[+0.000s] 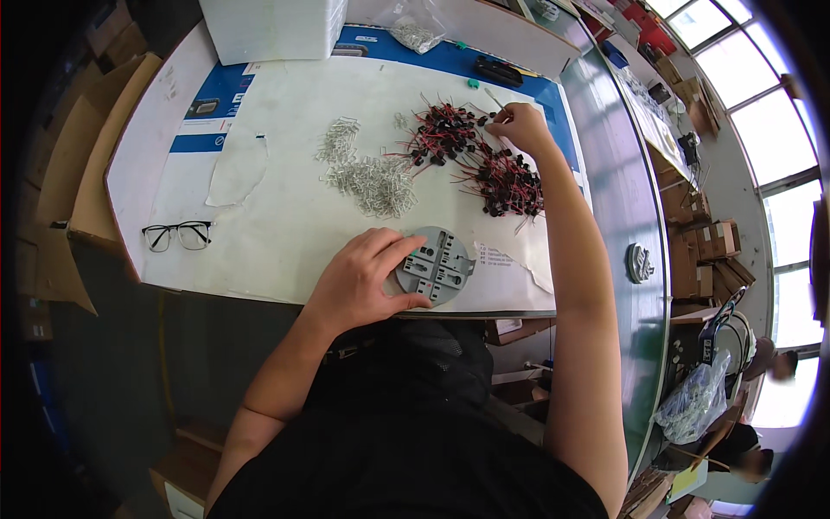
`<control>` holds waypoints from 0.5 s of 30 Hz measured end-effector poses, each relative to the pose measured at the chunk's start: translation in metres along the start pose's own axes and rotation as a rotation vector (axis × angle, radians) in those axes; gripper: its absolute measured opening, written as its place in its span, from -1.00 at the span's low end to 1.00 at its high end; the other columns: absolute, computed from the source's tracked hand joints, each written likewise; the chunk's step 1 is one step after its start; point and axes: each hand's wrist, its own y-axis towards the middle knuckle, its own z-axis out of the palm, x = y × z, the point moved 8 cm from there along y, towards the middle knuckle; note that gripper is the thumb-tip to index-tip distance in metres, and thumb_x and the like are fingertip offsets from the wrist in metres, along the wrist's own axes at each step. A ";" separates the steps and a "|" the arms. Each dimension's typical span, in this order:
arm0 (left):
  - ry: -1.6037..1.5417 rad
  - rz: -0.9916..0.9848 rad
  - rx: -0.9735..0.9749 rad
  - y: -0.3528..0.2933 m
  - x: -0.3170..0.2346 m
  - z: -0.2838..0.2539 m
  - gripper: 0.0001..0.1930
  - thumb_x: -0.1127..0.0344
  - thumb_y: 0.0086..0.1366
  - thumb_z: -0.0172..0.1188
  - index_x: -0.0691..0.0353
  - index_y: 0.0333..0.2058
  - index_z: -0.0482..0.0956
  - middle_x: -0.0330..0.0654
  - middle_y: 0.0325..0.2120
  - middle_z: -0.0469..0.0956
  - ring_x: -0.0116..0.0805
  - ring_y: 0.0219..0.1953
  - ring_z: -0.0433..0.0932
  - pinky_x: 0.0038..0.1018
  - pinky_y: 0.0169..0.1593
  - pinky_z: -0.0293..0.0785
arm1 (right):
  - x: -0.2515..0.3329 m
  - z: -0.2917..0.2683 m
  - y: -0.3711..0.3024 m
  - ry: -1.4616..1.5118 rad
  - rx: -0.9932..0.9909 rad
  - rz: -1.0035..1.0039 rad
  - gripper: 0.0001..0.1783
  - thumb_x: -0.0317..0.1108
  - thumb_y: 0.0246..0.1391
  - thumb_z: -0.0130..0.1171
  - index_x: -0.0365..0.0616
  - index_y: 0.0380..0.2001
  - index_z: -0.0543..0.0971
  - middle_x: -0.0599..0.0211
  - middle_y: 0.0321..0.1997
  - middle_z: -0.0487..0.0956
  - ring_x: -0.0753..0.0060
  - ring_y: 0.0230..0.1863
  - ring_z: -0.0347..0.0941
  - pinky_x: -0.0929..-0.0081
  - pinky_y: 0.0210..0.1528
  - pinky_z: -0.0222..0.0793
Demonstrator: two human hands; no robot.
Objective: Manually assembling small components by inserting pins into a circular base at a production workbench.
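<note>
My left hand [367,272] is closed on the rim of a round grey plastic disc [451,275] at the table's front edge. The disc's face has slots, dark openings and raised ribs. Farther off to the right, my right hand [522,130] pinches a slim pale stick-like tool [494,99], whose exact kind I cannot make out. Below and left of that hand lie two piles of small black parts with red and black wires, a left pile [443,134] and a right pile [506,186]. Small clear and metallic pieces [372,183] are heaped left of them.
Black-framed glasses [177,236] rest at the table's left. A white box [272,30], a plastic bag [417,35] and a black object [499,71] are along the back. Another grey part [640,263] sits on the green surface at right. Two people are visible at far right.
</note>
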 end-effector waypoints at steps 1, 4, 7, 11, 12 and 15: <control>-0.017 -0.003 0.002 0.000 0.002 0.001 -0.19 -0.09 -0.01 0.66 0.17 0.18 0.65 -0.10 -0.07 0.57 -0.06 -0.04 0.61 -0.22 0.06 0.60 | -0.007 -0.002 -0.002 0.026 -0.010 0.008 -0.63 -0.11 0.03 0.51 -0.14 -0.19 0.78 0.14 -0.24 0.78 0.13 -0.29 0.70 0.25 -0.13 0.59; -0.031 -0.005 -0.048 -0.003 -0.004 -0.005 -0.30 -0.05 0.11 0.60 0.22 0.14 0.65 -0.09 -0.11 0.59 -0.06 -0.07 0.62 -0.23 0.06 0.59 | 0.013 -0.019 -0.027 0.080 -0.036 0.001 -0.65 -0.16 0.08 0.50 -0.17 -0.16 0.78 0.19 -0.24 0.78 0.22 -0.31 0.68 0.29 -0.16 0.58; -0.114 -0.016 -0.155 -0.006 0.001 -0.014 -0.41 0.00 0.22 0.55 0.26 0.10 0.68 -0.08 -0.15 0.62 -0.10 -0.12 0.64 -0.25 0.04 0.59 | 0.040 -0.054 -0.093 0.733 -0.145 0.063 -0.72 -0.33 0.28 0.35 -0.27 -0.02 0.73 0.38 -0.29 0.74 0.70 -0.56 0.37 0.64 -0.52 0.24; -0.393 -0.116 -0.321 0.001 0.022 -0.027 -0.58 0.10 0.34 0.48 0.29 0.02 0.72 -0.06 -0.20 0.67 -0.22 -0.19 0.67 -0.33 -0.04 0.60 | 0.093 -0.056 -0.180 0.964 0.001 0.008 -0.74 -0.49 0.36 0.24 -0.37 0.05 0.66 0.28 -0.19 0.74 0.76 -0.58 0.29 0.75 -0.56 0.16; -0.532 -0.190 -0.318 0.004 0.028 -0.028 -0.63 0.14 0.37 0.45 0.29 -0.01 0.73 -0.06 -0.21 0.68 -0.26 -0.20 0.67 -0.36 -0.06 0.60 | 0.109 -0.056 -0.198 1.006 0.025 -0.058 -0.75 -0.51 0.34 0.26 -0.37 0.04 0.67 0.24 -0.16 0.74 0.76 -0.55 0.31 0.74 -0.54 0.19; -0.698 -0.242 -0.255 0.016 0.021 -0.031 -0.70 0.19 0.40 0.44 0.31 -0.06 0.75 -0.07 -0.24 0.69 -0.34 -0.22 0.68 -0.41 -0.09 0.60 | 0.134 -0.049 -0.233 1.069 0.051 -0.161 -0.77 -0.52 0.31 0.31 -0.36 0.00 0.67 0.19 -0.12 0.73 0.74 -0.50 0.35 0.74 -0.50 0.23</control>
